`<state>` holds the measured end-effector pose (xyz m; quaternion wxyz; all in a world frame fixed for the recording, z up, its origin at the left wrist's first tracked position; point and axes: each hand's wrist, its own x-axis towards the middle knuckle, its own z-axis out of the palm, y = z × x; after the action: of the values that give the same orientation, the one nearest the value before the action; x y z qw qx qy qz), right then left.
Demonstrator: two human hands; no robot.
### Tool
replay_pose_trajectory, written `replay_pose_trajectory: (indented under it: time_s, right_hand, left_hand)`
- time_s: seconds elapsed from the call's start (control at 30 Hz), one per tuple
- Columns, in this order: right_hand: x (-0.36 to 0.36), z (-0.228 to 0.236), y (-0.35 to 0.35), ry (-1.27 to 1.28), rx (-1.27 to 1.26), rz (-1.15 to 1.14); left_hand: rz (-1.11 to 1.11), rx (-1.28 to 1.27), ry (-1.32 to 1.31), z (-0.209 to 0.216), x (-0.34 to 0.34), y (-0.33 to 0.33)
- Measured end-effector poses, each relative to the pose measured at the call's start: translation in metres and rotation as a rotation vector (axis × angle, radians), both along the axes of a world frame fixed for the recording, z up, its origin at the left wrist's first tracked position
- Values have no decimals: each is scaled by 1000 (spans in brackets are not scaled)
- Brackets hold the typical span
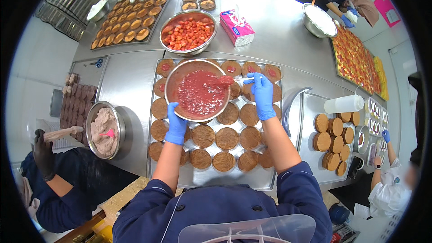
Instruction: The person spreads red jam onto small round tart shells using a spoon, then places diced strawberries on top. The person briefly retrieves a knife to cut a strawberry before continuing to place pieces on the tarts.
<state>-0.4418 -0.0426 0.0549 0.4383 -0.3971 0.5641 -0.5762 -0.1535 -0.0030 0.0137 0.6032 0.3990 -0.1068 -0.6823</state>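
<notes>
Gloved in blue, my left hand [177,123] grips the rim of a steel bowl [171,91] tilted over a tray. Inside the bowl is a glossy red fruit sauce [198,91]. My right hand [262,95] pinches the pale handle of a spoon [245,79], whose head is heaped with red sauce at the bowl's right edge. Below, the metal tray [211,178] carries rows of round brown cake discs [203,136] in clear cups. A few discs in the far row, such as this cake disc [231,69], bear a red dab in the middle. The bowl hides some discs.
A bowl of cut strawberries [188,36] and a pink tissue pack [237,28] stand beyond the tray. At left, a co-worker's black-gloved hand [43,153] holds a piping bag near a bowl of pinkish cream [104,130]. Stacked cake discs [335,141] lie right; other people work around the table.
</notes>
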Motion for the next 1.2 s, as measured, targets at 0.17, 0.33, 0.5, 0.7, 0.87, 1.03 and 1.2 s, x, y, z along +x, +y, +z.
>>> replay_pose_trajectory:
  time_s: [0.17,0.33,0.5,0.7,0.87,1.03,1.2]
  right_hand:
    - [-2,-41,9,387,-249,-137]
    - [-3,-69,24,1128,-476,67]
    - [-5,-77,27,1020,-401,-1]
    - [-7,-63,21,551,-201,-92]
    - [-13,-17,18,91,-102,-123]
    - [12,4,10,1123,-376,67]
    - [5,-5,7,554,-140,-13]
  left_hand:
    - [7,1,-87,1,26,-2]
    - [21,-4,-88,3,33,0]
    - [13,-23,-80,4,30,0]
    - [22,-43,-105,0,23,0]
    - [-38,-23,-60,-10,18,-4]
    - [-123,-37,-85,-11,-11,-7]
    - [-86,-36,-93,3,-42,-5]
